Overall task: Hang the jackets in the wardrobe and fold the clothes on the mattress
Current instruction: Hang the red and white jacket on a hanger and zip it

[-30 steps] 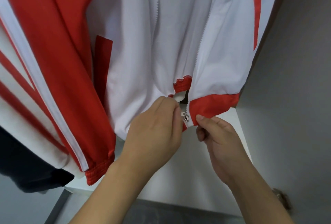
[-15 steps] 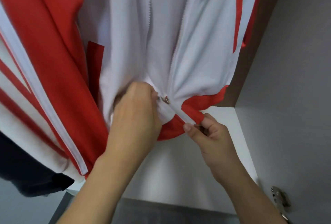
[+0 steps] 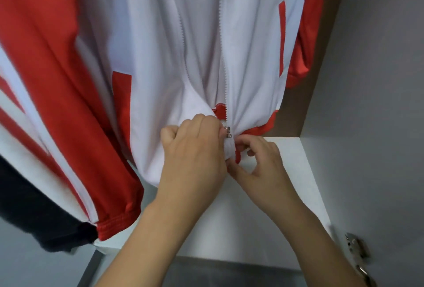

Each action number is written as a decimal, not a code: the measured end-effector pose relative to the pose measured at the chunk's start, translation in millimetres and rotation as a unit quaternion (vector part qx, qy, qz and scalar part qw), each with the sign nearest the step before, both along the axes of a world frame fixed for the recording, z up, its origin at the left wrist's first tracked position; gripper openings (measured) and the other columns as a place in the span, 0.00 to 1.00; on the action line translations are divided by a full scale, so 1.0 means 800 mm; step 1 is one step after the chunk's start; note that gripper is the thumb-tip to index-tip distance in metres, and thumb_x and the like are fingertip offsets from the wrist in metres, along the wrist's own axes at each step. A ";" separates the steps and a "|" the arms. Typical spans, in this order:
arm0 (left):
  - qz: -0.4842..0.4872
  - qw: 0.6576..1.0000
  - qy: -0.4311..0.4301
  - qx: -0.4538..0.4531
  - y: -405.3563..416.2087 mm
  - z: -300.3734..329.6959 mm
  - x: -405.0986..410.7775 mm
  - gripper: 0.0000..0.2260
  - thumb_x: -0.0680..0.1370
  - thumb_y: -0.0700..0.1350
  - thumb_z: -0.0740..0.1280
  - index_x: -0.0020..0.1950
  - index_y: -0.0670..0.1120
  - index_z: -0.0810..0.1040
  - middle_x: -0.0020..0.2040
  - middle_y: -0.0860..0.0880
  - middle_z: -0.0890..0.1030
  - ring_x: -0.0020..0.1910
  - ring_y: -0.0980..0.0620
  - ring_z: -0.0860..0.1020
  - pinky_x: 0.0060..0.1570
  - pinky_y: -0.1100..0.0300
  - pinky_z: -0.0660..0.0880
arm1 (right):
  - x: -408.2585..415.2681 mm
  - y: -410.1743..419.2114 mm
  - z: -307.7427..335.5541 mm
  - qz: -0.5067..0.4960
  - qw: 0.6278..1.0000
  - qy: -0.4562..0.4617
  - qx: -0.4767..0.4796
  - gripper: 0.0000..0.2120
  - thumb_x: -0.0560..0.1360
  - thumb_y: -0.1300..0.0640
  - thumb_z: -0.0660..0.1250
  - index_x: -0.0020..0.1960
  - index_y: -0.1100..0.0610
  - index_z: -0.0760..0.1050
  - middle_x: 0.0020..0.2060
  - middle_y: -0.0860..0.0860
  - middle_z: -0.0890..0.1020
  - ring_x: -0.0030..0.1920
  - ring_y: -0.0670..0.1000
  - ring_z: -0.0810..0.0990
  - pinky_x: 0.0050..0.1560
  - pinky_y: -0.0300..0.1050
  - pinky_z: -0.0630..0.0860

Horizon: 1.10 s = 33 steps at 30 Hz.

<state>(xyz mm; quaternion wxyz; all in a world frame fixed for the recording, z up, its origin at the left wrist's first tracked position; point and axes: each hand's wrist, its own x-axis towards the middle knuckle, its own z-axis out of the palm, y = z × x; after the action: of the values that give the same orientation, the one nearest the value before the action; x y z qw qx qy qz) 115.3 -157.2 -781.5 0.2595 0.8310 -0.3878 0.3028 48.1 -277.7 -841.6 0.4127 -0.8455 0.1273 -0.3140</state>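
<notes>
A: The jacket (image 3: 165, 41) hangs inside the wardrobe (image 3: 378, 80), its front facing out. The cloth is smooth and thin, white on the body panels, red on the sleeves and along the ribbed hem band. A narrow red pocket strip runs down each front panel.

B: And the zip?

A: The zipper (image 3: 223, 52) has fine white toothed edges. The two rows stand apart low down and draw close near the top of the view. The small metal slider (image 3: 227, 131) sits at the very bottom, at the hem.

B: What are the hands doing?

A: The left hand (image 3: 195, 156) has its fingers curled, bunching the left hem right at the slider. The right hand (image 3: 259, 165) pinches the right hem end between thumb and fingertips, just below the slider. Both grips are clamped on the jacket's hem, and the hands touch each other there.

B: What else is in the wardrobe?

A: The red sleeve (image 3: 75, 112) with white stripes hangs to the left, ending in a gathered ribbed cuff. A dark garment (image 3: 34, 215) hangs beside it, further left. Below is a flat white shelf (image 3: 263, 229), with a grey side wall on the right. A metal hinge (image 3: 356, 246) shows at the lower right.
</notes>
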 end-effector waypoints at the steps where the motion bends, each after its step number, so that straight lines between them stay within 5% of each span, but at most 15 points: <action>1: -0.006 1.000 -0.002 0.005 -0.004 0.002 -0.004 0.10 0.80 0.46 0.52 0.40 0.50 0.67 0.36 0.53 0.71 0.35 0.48 0.69 0.43 0.53 0.57 | 0.000 0.000 0.003 0.021 0.999 0.000 0.024 0.12 0.70 0.44 0.70 0.53 0.42 0.74 0.47 0.38 0.77 0.50 0.43 0.72 0.53 0.45 0.73; 5: -0.029 0.999 -0.027 0.020 -0.023 0.012 -0.014 0.09 0.79 0.45 0.52 0.40 0.50 0.65 0.35 0.52 0.69 0.35 0.48 0.68 0.43 0.52 0.58 | 0.003 -0.002 0.015 -0.006 0.999 -0.046 -0.004 0.15 0.71 0.42 0.60 0.40 0.53 0.75 0.36 0.46 0.77 0.40 0.47 0.73 0.41 0.48 0.72; 8: -0.024 0.994 -0.092 0.050 -0.037 0.032 -0.004 0.04 0.75 0.42 0.56 0.40 0.49 0.66 0.35 0.50 0.68 0.33 0.47 0.67 0.40 0.53 0.52 | 0.004 -0.008 0.013 -0.068 0.996 -0.048 -0.041 0.12 0.70 0.51 0.65 0.33 0.54 0.66 0.29 0.47 0.71 0.33 0.51 0.67 0.34 0.50 0.65; 11: 0.015 0.989 -0.136 0.065 -0.041 0.078 0.023 0.03 0.75 0.40 0.63 0.42 0.46 0.71 0.37 0.46 0.73 0.34 0.43 0.72 0.41 0.53 0.52 | -0.004 -0.014 0.014 -0.124 0.991 0.013 -0.037 0.23 0.70 0.53 0.73 0.31 0.51 0.59 0.27 0.47 0.66 0.31 0.51 0.64 0.35 0.48 0.61; 15: 0.034 0.981 -0.192 0.016 -0.048 0.148 0.034 0.03 0.76 0.40 0.62 0.42 0.45 0.73 0.37 0.46 0.75 0.35 0.43 0.72 0.40 0.53 0.52 | -0.005 -0.014 0.033 -0.089 0.987 0.132 0.017 0.18 0.72 0.51 0.72 0.34 0.50 0.62 0.31 0.46 0.70 0.36 0.52 0.70 0.38 0.47 0.65; 17: 0.013 0.968 -0.246 0.045 -0.059 0.167 0.034 0.05 0.75 0.41 0.60 0.40 0.45 0.73 0.35 0.44 0.75 0.33 0.43 0.72 0.40 0.53 0.53 | -0.001 -0.014 0.066 -0.004 0.989 0.091 0.112 0.10 0.71 0.58 0.69 0.44 0.46 0.70 0.40 0.45 0.77 0.43 0.49 0.77 0.41 0.42 0.72; 19: 0.005 0.953 -0.288 0.091 -0.068 0.182 0.037 0.07 0.73 0.41 0.58 0.38 0.44 0.73 0.32 0.44 0.74 0.30 0.44 0.72 0.40 0.53 0.54 | 0.008 -0.016 0.111 0.041 0.981 0.009 0.192 0.14 0.72 0.60 0.68 0.53 0.46 0.72 0.45 0.41 0.80 0.46 0.41 0.79 0.47 0.35 0.75; 21: 0.005 0.943 -0.312 0.112 -0.075 0.197 0.041 0.03 0.69 0.38 0.61 0.36 0.44 0.72 0.30 0.45 0.73 0.28 0.45 0.70 0.40 0.52 0.55 | 0.021 -0.023 0.151 -0.006 0.993 -0.031 0.117 0.07 0.75 0.56 0.68 0.41 0.50 0.72 0.32 0.40 0.76 0.35 0.39 0.74 0.36 0.31 0.68; 24: 0.027 0.934 -0.333 0.127 -0.083 0.232 0.050 0.05 0.65 0.38 0.67 0.34 0.44 0.71 0.29 0.45 0.72 0.28 0.46 0.69 0.42 0.51 0.58 | 0.040 -0.043 0.175 -0.076 0.993 0.089 -0.027 0.16 0.77 0.55 0.64 0.32 0.53 0.63 0.29 0.47 0.69 0.31 0.47 0.69 0.29 0.41 0.59; 26: 0.059 0.928 -0.350 0.115 -0.087 0.266 0.058 0.06 0.63 0.38 0.68 0.34 0.44 0.71 0.29 0.44 0.73 0.28 0.45 0.71 0.44 0.51 0.62 | 0.050 -0.059 0.180 -0.063 0.969 0.227 -0.072 0.06 0.75 0.56 0.63 0.39 0.55 0.72 0.39 0.52 0.78 0.41 0.54 0.77 0.32 0.43 0.65; 28: 0.059 0.920 -0.373 0.108 -0.087 0.298 0.058 0.04 0.64 0.38 0.67 0.35 0.44 0.72 0.30 0.43 0.74 0.28 0.45 0.72 0.45 0.51 0.65 | 0.050 -0.067 0.202 -0.058 0.957 0.272 -0.085 0.06 0.74 0.55 0.65 0.47 0.58 0.76 0.46 0.55 0.80 0.46 0.56 0.79 0.38 0.42 0.68; 30: 0.042 0.913 -0.382 0.138 -0.089 0.316 0.053 0.03 0.68 0.38 0.62 0.38 0.43 0.75 0.34 0.43 0.77 0.33 0.44 0.75 0.47 0.51 0.69 | 0.047 -0.066 0.244 -0.049 0.981 0.178 -0.054 0.11 0.75 0.50 0.67 0.39 0.56 0.72 0.36 0.52 0.76 0.36 0.51 0.75 0.33 0.43 0.65; 33: 0.052 0.899 -0.403 0.165 -0.094 0.332 0.042 0.18 0.69 0.38 0.46 0.40 0.43 0.77 0.36 0.44 0.78 0.36 0.43 0.76 0.51 0.50 0.68 | 0.055 -0.063 0.300 -0.099 0.990 0.048 -0.090 0.18 0.77 0.47 0.66 0.33 0.54 0.67 0.30 0.51 0.72 0.33 0.53 0.73 0.30 0.45 0.62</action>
<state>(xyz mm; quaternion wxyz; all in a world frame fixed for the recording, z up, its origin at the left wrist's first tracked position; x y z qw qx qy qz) 148.7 -232.3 -515.9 -0.0757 0.6877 -0.4601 0.5565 91.9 -327.7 -601.9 0.2956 -0.8764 0.2011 -0.3227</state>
